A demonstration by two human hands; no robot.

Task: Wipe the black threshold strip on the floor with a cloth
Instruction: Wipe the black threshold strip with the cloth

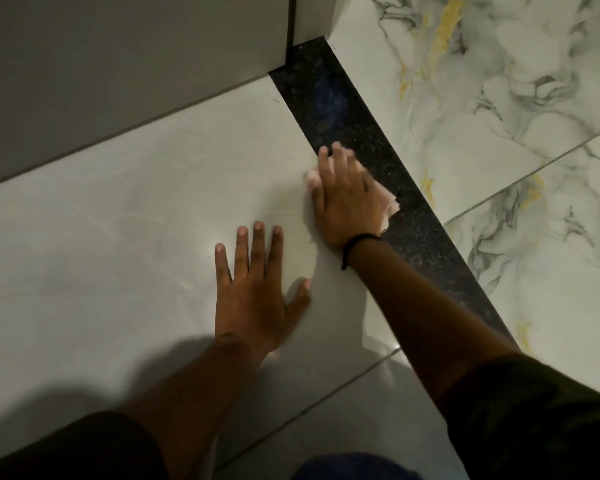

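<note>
- Across the floor, from the wall corner at top centre down to the lower right, runs the black strip (357,140), speckled and glossy.
- On its left edge lies plain grey tile (136,216); on its right edge, marbled tile (499,109) with grey and yellow veins.
- Right hand (347,199) lies flat, palm down, fingers spread, straddling the strip's left edge, and presses a pale cloth (390,206) beneath it.
- Only bits of the cloth show: a crumpled edge on the strip by the wrist side, and a small piece by the thumb on the grey tile. The hand presses rather than clutches it.
- A dark band (355,244) circles the right wrist.
- Left hand (257,292) is spread flat on the grey tile, holding nothing, near the right hand but apart from it.
- Beyond the right hand the strip is bare up to the wall (118,71); below the wrist the forearm crosses over it.
- Grey tile to the left is open.
</note>
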